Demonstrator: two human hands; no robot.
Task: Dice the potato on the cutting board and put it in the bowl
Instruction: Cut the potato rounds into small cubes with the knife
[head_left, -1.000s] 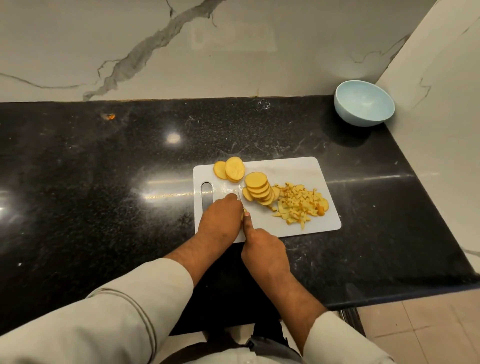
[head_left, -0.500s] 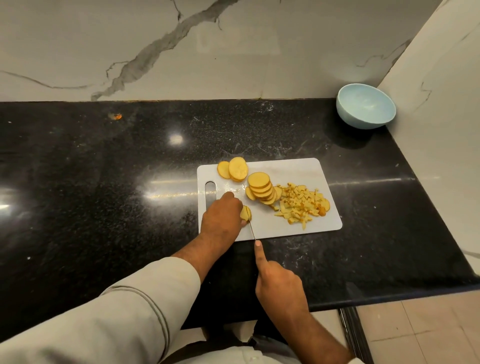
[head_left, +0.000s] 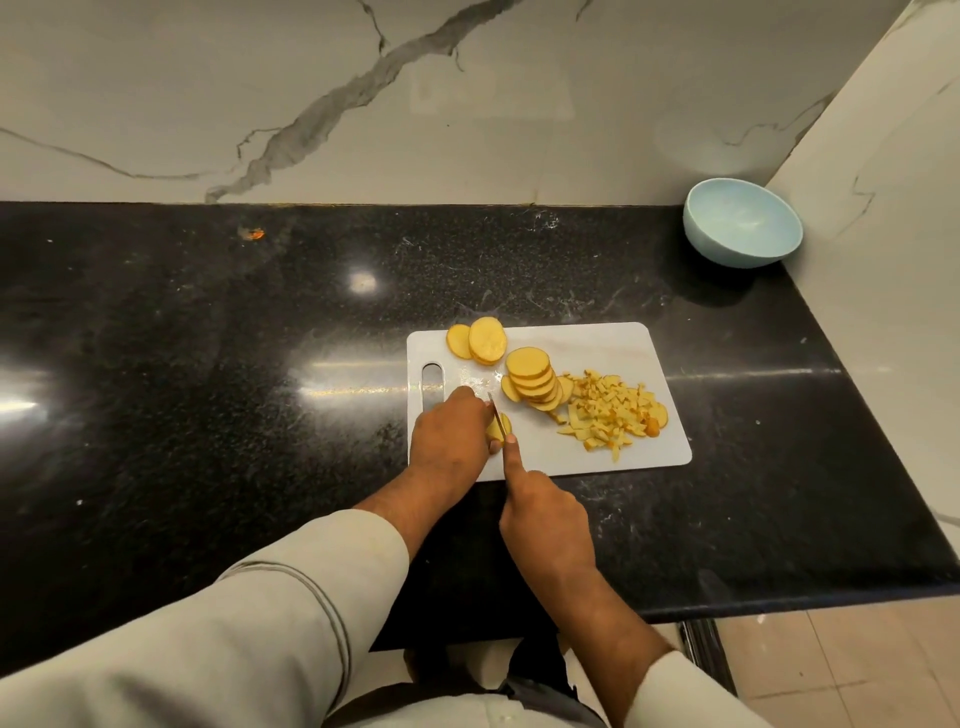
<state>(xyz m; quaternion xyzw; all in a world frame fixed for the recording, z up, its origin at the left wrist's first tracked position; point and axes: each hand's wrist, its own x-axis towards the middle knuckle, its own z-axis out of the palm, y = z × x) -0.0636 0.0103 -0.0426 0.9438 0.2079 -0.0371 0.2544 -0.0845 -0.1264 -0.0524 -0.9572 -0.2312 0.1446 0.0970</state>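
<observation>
Your left hand (head_left: 451, 435) pins potato slice (head_left: 498, 429) | right hand (head_left: 545, 519) grips knife (head_left: 496, 414), blade running 11-to-5 across slice | bowl (head_left: 743, 223) far at 2 o'clock

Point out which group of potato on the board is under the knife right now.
The small slice stack by the near-left edge, pinned by the left hand with the knife across it. The taller stack, far pair and diced pile lie untouched.
</observation>
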